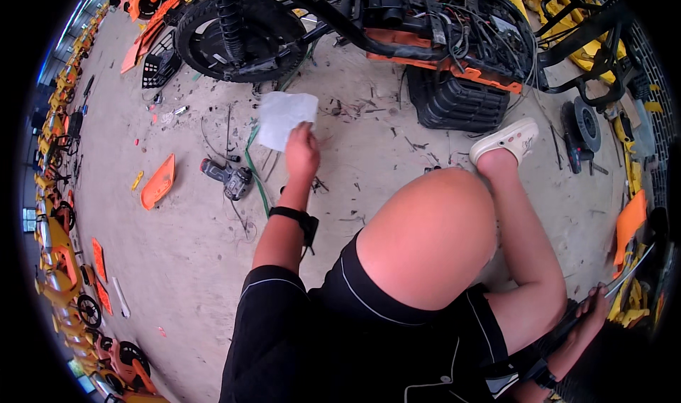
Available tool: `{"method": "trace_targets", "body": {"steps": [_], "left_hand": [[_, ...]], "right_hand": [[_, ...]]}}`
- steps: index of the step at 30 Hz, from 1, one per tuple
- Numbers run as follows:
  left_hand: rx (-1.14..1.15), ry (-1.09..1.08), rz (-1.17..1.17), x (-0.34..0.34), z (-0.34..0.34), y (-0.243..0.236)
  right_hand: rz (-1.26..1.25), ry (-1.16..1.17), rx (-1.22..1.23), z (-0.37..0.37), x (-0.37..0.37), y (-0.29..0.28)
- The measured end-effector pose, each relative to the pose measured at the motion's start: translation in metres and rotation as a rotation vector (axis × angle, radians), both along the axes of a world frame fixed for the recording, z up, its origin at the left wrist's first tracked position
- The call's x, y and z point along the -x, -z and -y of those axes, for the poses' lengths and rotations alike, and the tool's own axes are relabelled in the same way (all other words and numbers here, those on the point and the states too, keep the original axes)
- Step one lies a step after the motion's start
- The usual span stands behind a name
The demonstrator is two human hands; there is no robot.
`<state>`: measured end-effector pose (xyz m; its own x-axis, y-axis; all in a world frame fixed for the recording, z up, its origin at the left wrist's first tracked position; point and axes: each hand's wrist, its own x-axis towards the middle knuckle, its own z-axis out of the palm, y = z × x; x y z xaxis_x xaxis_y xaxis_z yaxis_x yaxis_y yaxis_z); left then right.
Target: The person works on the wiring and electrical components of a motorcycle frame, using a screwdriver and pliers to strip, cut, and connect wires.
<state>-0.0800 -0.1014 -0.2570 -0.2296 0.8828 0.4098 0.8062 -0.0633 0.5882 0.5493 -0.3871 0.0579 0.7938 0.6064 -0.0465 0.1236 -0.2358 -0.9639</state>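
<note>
My left hand (303, 150) reaches out over the concrete floor, its fingers closed on the lower edge of a thin white sheet (286, 116). Just below and left of it lie a grey-black cordless power tool (230, 180) and a green strap (255, 169). At the lower right, my right hand (591, 311) is down beside my bent leg, fingers curled at a long thin metal bar (631, 270) and something dark; what it grips is unclear. My light clog (505, 142) stands near a black plastic crate (454, 102).
A stripped scooter frame with a wheel (206, 41) spans the top. An orange panel (157, 181), bolts and wires litter the floor (163, 254). A tyre-like disc (586, 124) lies at right. Yellow body parts (585, 45) pile up right; rows of scooters (60, 261) line the left.
</note>
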Motion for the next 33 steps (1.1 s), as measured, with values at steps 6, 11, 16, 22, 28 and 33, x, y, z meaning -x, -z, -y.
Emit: {"method": "trace_targets", "body": {"steps": [6,11,16,22,28,33], "left_hand": [[0.075,0.487,-0.22,-0.078,0.042,0.004],[0.313,0.761,-0.454,-0.093,0.074,0.033],[0.368,0.785,-0.504,-0.083,0.103,0.041],[0.235,0.659,-0.468,-0.08,0.139,0.098],[0.434,0.392,0.138,-0.076,0.154,0.124],[0.382,0.568,0.4,-0.134,0.169,0.017]], "right_hand": [[0.047,-0.077,-0.084,-0.014,0.016,-0.014],[0.088,-0.147,-0.138,-0.005,0.009,-0.051],[0.122,-0.142,-0.171,0.008,-0.014,-0.082],[0.072,-0.145,-0.262,0.018,-0.044,-0.102],[0.079,-0.254,-0.298,-0.018,-0.061,-0.137],[0.074,-0.361,-0.401,-0.026,-0.024,-0.152]]}}
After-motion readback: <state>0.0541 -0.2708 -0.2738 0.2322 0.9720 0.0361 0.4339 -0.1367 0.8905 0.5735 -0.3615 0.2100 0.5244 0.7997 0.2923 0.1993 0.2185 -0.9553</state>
